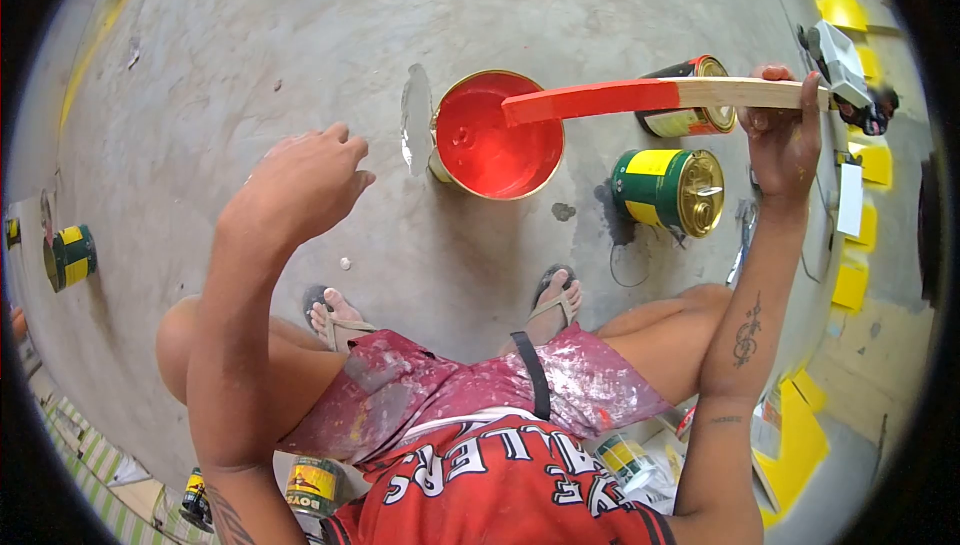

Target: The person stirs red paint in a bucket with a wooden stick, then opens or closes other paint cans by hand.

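Note:
My right hand [785,140] grips the bare end of a wooden paint stick [720,95], fingers and thumb closed around it. Red paint coats the far half of the stick. Its red tip reaches over the right side of an open can of red paint [500,135] standing on the floor. To the left of that can, my left hand [308,183] hangs in the air, back upward. Its fingers are loosely bent and the thumb stands apart. Nothing shows in it, though the palm is hidden.
Right of the paint can lie a red-and-yellow-labelled can [690,123] and a green-and-yellow can [645,190]. Another green can [70,257] is at far left. More cans [312,483] stand behind me. Yellow pieces [850,285] line the right edge. My sandalled feet [340,315] flank the floor before me.

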Tool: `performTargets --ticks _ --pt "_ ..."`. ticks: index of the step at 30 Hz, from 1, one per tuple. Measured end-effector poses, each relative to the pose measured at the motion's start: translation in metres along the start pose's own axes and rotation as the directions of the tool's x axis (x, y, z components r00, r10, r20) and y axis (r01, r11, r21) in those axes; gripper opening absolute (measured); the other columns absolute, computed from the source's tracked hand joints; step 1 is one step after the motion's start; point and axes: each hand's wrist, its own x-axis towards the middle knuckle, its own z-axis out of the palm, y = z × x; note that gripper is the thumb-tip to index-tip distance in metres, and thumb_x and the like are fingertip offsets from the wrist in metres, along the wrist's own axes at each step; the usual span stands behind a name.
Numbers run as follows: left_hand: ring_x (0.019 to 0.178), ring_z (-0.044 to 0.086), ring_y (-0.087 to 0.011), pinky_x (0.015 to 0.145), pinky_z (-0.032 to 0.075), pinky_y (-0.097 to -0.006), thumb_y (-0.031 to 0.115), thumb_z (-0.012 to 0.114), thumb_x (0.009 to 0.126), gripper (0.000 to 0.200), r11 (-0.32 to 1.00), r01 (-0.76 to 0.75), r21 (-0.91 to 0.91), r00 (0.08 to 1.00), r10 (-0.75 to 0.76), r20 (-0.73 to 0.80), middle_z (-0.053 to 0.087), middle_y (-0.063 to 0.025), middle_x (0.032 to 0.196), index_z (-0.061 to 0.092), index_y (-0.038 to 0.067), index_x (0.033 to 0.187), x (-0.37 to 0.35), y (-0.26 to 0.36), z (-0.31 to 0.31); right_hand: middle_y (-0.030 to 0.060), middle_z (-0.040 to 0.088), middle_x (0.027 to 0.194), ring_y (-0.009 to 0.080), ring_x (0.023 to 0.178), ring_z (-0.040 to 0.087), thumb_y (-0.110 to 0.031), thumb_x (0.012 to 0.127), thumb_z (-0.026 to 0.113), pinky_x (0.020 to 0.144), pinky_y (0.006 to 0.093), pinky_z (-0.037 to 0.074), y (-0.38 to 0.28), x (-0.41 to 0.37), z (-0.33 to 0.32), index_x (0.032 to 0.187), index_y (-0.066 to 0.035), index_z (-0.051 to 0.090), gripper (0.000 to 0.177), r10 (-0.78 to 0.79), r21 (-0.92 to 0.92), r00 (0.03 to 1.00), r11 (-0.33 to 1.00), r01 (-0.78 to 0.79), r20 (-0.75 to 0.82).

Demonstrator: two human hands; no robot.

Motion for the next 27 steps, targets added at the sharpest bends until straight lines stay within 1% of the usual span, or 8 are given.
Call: performTargets --ticks 8,12,14,17,18,21,25,27 --pt "0.112 0.063 -0.0348 0.096 0.049 -0.0464 0.028 0.06 0.103 0.03 1.0 0.002 -0.005 1.0 -0.002 0.016 0.066 -0.0156 0.114 0.069 0.003 0.115 0.002 0.0 0.002 0.0058 0.066 0.091 0.0116 0.07 0.05 -0.055 0.105 0.055 0.063 0.0265 0.04 -0.001 -0.001 0.002 0.109 0.0 0.07 0.057 -0.02 0.021 1.0 1.0 0.02 0.005" --pt "0.111 0.063 -0.035 0.096 0.049 -0.0465 0.028 0.061 0.102 0.03 1.0 0.0 -0.003 1.0 0.001 0.003 0.067 -0.0157 0.113 0.069 0.002 0.115 0.001 0.001 0.002 0.0057 0.065 0.09 0.0117 0.069 0.05 -0.055 0.105 0.055 0.062 0.0263 0.039 -0.002 -0.004 0.008 0.11 0.0 0.07 0.058 -0.026 -0.01 1.0 1.0 0.026 0.009" --pt "0.111 0.063 -0.0349 0.096 0.049 -0.0464 0.028 0.061 0.102 0.03 1.0 -0.002 0.001 1.0 0.002 0.006 0.067 -0.0156 0.113 0.069 0.002 0.116 0.001 0.002 0.002 0.0046 0.064 0.085 0.0111 0.069 0.051 -0.054 0.104 0.058 0.061 0.0256 0.039 -0.001 -0.005 0.015 0.107 0.0 0.072 0.056 -0.028 -0.034 0.992 0.999 0.024 -0.127" --pt "0.111 0.064 -0.0347 0.096 0.05 -0.0463 0.027 0.061 0.102 0.03 1.0 -0.001 0.001 1.0 0.001 0.004 0.067 -0.0153 0.112 0.069 0.003 0.116 0.001 0.003 0.002 0.0039 0.065 0.082 0.0097 0.068 0.053 -0.05 0.104 0.06 0.06 0.0245 0.04 0.003 -0.002 0.012 0.103 -0.001 0.074 0.051 0.0 -0.118 0.992 0.993 -0.014 -0.125" --pt "0.11 0.064 -0.0346 0.096 0.05 -0.0462 0.027 0.061 0.102 0.029 1.0 0.002 -0.002 1.0 -0.002 0.0 0.067 -0.0152 0.112 0.069 0.003 0.117 0.0 0.003 0.002 0.0034 0.067 0.078 0.0085 0.066 0.054 -0.048 0.104 0.062 0.059 0.024 0.04 0.006 0.0 0.022 0.099 -0.002 0.075 0.047 -0.014 -0.103 0.964 0.995 -0.014 -0.264" --pt "0.112 0.064 -0.0359 0.098 0.05 -0.0473 0.028 0.06 0.102 0.03 1.0 0.004 -0.018 1.0 -0.004 -0.005 0.067 -0.0156 0.114 0.07 0.001 0.113 -0.001 0.005 0.001 0.0026 0.069 0.083 0.0092 0.062 0.05 -0.047 0.105 0.06 0.057 0.0259 0.038 0.008 0.003 0.01 0.104 -0.006 0.074 0.044 0.066 -0.176 0.971 0.978 -0.108 -0.228" --pt "0.112 0.064 -0.0361 0.098 0.05 -0.0475 0.027 0.06 0.102 0.03 1.0 0.002 -0.009 1.0 -0.002 -0.017 0.067 -0.0159 0.114 0.07 0.001 0.113 -0.001 0.004 0.002 0.0013 0.068 0.08 0.0081 0.062 0.052 -0.048 0.104 0.062 0.056 0.0243 0.038 0.009 0.003 0.01 0.103 -0.005 0.074 0.045 0.063 -0.21 0.968 0.971 -0.116 -0.242" --pt "0.111 0.064 -0.0348 0.097 0.05 -0.0465 0.028 0.062 0.102 0.031 1.0 0.005 0.015 1.0 -0.005 0.002 0.067 -0.0156 0.112 0.069 0.003 0.118 0.0 0.004 0.0 0.0009 0.067 0.079 0.0073 0.062 0.051 -0.049 0.103 0.064 0.056 0.0238 0.038 0.009 0.002 0.012 0.103 -0.005 0.074 0.046 0.061 -0.239 0.969 0.964 -0.12 -0.241"
